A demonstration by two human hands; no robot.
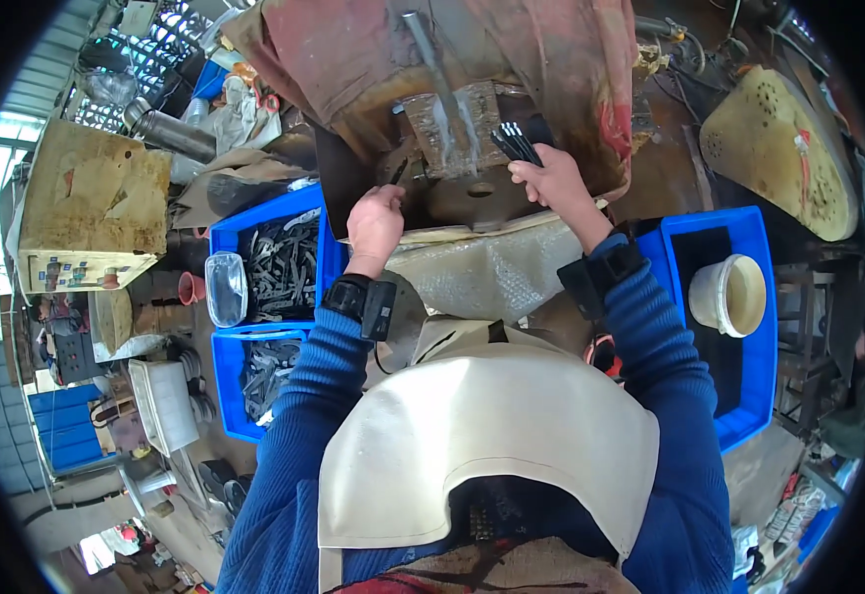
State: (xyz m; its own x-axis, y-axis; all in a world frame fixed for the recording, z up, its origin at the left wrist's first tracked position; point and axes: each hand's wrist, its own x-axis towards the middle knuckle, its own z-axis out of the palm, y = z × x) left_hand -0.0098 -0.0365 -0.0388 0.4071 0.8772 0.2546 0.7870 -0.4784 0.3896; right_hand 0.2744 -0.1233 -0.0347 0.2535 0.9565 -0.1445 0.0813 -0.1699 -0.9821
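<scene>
Slim black pale-tipped strips (518, 146) were pinched by the right hand (555, 182).
Beyond the left hand (375, 224)'s fingertips, a thin dark strip (399, 172), also pinched, was probably best kept steady.

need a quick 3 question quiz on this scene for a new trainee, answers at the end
1. Which hand holds the dark strips?
2. True or false: the white tub is in the blue tray on the person's right.
3. What colour are the sleeves?
a) red
b) blue
c) green

Key:
1. The right hand
2. True
3. b
</scene>
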